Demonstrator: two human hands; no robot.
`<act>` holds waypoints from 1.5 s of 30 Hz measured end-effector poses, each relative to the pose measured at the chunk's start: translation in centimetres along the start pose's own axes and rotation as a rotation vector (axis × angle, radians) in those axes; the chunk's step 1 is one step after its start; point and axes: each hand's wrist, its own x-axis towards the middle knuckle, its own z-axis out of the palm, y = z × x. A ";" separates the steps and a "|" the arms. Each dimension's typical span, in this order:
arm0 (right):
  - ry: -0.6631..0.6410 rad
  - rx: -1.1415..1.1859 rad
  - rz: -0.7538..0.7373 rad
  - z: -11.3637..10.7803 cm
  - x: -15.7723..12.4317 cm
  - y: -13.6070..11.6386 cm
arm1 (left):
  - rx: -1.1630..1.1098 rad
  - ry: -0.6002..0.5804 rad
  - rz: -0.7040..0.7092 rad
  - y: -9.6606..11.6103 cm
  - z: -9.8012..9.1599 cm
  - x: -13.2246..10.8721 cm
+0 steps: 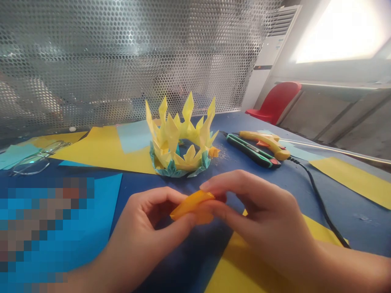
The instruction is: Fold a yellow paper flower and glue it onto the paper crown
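Observation:
Between my two hands is a small folded piece of orange paper (195, 205), held above the blue table. My left hand (152, 224) pinches its left end, thumb in front and fingers behind. On its right side, my right hand (259, 207) grips it between thumb and fingertips. Some of the fingers behind the paper are hidden. Just beyond my hands stands a folded paper crown (171, 134), with pale yellow points and a teal band at its base. A small orange paper piece (214, 152) sits against the crown's right side.
Right of the crown lie a green-and-black utility knife (252, 150) and a yellow glue gun (265, 140) with a black cord (314, 191). Yellow sheets (106, 148), a blue sheet (104, 219) and glasses (32, 162) are on the table (351, 203). A perforated metal panel (122, 61) stands behind.

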 end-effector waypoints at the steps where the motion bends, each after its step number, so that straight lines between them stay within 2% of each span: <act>1: -0.010 -0.036 -0.043 -0.2 0.0 0.0 | -0.025 -0.010 -0.011 0.0 -0.1 0.0; 7: -0.085 -0.144 -0.252 -0.9 -0.1 0.4 | -0.141 -0.005 -0.031 -0.3 -0.5 0.1; 11: -0.102 -0.171 -0.276 -0.9 -0.3 0.5 | -0.253 -0.065 -0.077 -0.4 -0.8 0.3; 16: -0.097 -0.212 -0.292 -0.8 -0.2 0.1 | -0.284 -0.071 -0.099 -0.4 -0.9 0.4; 25: -0.121 -0.158 -0.216 -0.2 0.4 -0.2 | -0.297 -0.014 -0.139 0.1 -0.6 0.1; 33: -0.112 -0.128 -0.158 0.1 0.4 -0.5 | -0.208 0.002 -0.095 -0.2 -0.5 0.3; 36: -0.124 -0.047 -0.031 0.2 0.4 -0.5 | -0.160 -0.001 -0.071 -0.3 -0.4 0.1; 40: -0.073 0.085 0.146 0.4 0.2 -0.3 | -0.089 0.017 -0.077 -0.1 -0.2 -0.1; 45: -0.074 0.056 0.090 0.2 0.2 -0.3 | 0.030 -0.012 -0.099 0.2 -0.1 -0.1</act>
